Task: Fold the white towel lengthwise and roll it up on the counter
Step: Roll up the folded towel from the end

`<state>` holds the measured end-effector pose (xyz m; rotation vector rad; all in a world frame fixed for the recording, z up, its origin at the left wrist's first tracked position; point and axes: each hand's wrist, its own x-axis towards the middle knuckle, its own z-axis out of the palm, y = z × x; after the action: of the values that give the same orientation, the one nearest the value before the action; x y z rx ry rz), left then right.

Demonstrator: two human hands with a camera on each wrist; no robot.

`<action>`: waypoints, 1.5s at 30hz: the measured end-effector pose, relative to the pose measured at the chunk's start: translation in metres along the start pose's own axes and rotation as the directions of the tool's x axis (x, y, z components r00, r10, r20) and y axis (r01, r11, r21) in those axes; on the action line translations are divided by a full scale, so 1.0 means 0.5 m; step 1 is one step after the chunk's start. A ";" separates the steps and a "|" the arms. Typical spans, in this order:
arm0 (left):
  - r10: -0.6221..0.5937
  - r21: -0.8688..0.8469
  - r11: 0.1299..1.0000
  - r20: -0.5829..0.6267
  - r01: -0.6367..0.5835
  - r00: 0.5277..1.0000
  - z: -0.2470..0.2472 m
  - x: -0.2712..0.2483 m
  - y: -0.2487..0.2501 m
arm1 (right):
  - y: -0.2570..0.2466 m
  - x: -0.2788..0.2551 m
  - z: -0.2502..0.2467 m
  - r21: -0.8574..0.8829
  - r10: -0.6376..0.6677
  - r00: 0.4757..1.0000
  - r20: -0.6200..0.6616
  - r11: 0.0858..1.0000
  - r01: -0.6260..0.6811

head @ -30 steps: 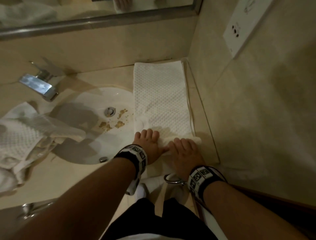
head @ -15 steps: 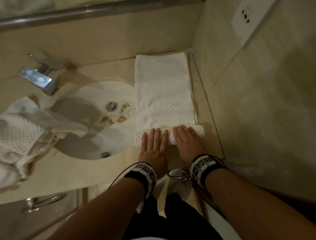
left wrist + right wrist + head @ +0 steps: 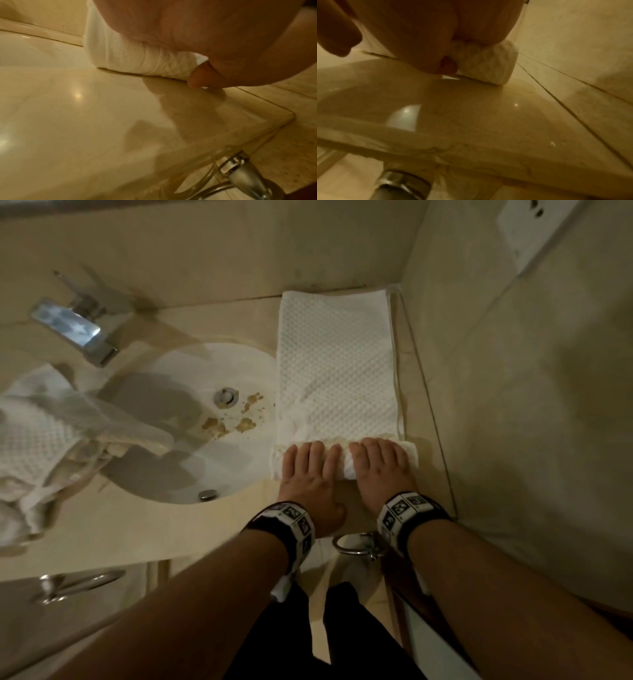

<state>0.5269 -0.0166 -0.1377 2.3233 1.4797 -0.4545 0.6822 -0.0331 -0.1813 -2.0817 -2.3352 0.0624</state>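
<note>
A white waffle towel (image 3: 337, 364), folded into a long strip, lies on the beige counter (image 3: 171, 525) beside the right wall and reaches the back wall. Its near end is wound into a low roll (image 3: 344, 462). My left hand (image 3: 310, 463) and right hand (image 3: 380, 460) lie side by side, fingers straight and flat on top of the roll. In the left wrist view the roll (image 3: 137, 59) shows under the palm, the thumb touching the counter. In the right wrist view the roll's right end (image 3: 489, 67) sticks out past the hand.
A white basin (image 3: 191, 422) with brown stains near its drain is left of the towel, a chrome tap (image 3: 73, 332) behind it. More crumpled white cloth (image 3: 37, 440) lies at the far left. The tiled wall (image 3: 513, 405) runs close on the right. A metal ring (image 3: 356, 542) hangs under the counter's edge.
Both hands have gone from curled over the towel's near end to flat on it and pushed away from me. The roll has grown thicker and the flat strip shorter.
</note>
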 end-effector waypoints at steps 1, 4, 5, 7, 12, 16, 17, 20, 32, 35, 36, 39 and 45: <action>0.000 -0.006 1.000 -0.006 0.000 1.000 0.000 -0.001 0.000 | -0.001 0.001 -0.002 -0.005 0.012 1.000 -0.012 1.000 -0.012; 0.005 -0.015 1.000 0.004 -0.005 1.000 0.007 -0.017 0.007 | -0.010 -0.017 -0.009 -0.007 0.035 0.999 -0.004 0.999 -0.035; 0.011 -0.019 1.000 0.004 -0.011 1.000 0.013 -0.027 0.010 | -0.013 -0.030 -0.012 -0.007 0.038 0.999 0.015 0.999 -0.038; 0.026 -0.032 0.999 -0.010 -0.027 1.000 0.028 -0.056 0.020 | -0.019 -0.063 -0.018 0.001 0.050 0.996 0.073 0.999 -0.050; 0.059 -0.056 0.997 0.045 -0.057 0.997 0.075 -0.138 0.055 | -0.037 -0.167 -0.039 0.001 0.084 0.983 0.164 0.996 -0.086; 0.096 -0.089 0.992 0.056 -0.091 0.994 0.084 -0.159 0.068 | -0.044 -0.202 -0.048 -0.020 0.111 0.970 0.215 0.994 -0.109; 0.094 -0.074 0.993 0.084 -0.088 0.992 0.082 -0.155 0.067 | -0.043 -0.198 -0.053 -0.020 0.116 0.959 0.260 0.993 -0.114; 0.077 -0.044 0.996 0.119 -0.072 0.990 0.060 -0.133 0.064 | -0.036 -0.167 -0.077 0.002 0.119 0.909 0.398 0.991 -0.131; 0.039 -0.059 0.997 -0.068 -0.043 0.997 0.015 -0.039 0.049 | -0.032 -0.110 -0.108 0.016 0.046 0.956 0.289 0.998 -0.053; 0.029 -0.065 0.997 -0.008 -0.029 1.000 -0.007 -0.020 0.047 | -0.057 -0.150 -0.085 0.073 0.058 0.976 0.210 0.995 -0.074; 0.026 -0.069 0.997 0.020 -0.025 0.999 -0.014 -0.018 0.047 | -0.059 -0.156 -0.075 0.062 0.066 0.974 0.216 0.995 -0.081; 0.026 -0.114 0.993 0.034 -0.022 0.999 -0.028 -0.015 0.044 | -0.048 -0.140 -0.060 0.007 0.086 0.951 0.298 0.996 -0.093; 0.128 0.087 0.988 0.015 -0.129 0.992 0.003 -0.056 0.032 | -0.023 -0.055 -0.091 -0.047 0.068 0.907 0.415 0.997 -0.053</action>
<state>0.5299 -0.0460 -0.1246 2.4632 1.3201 -0.5033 0.6756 -0.0606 -0.1350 -2.3549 -2.4991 0.5227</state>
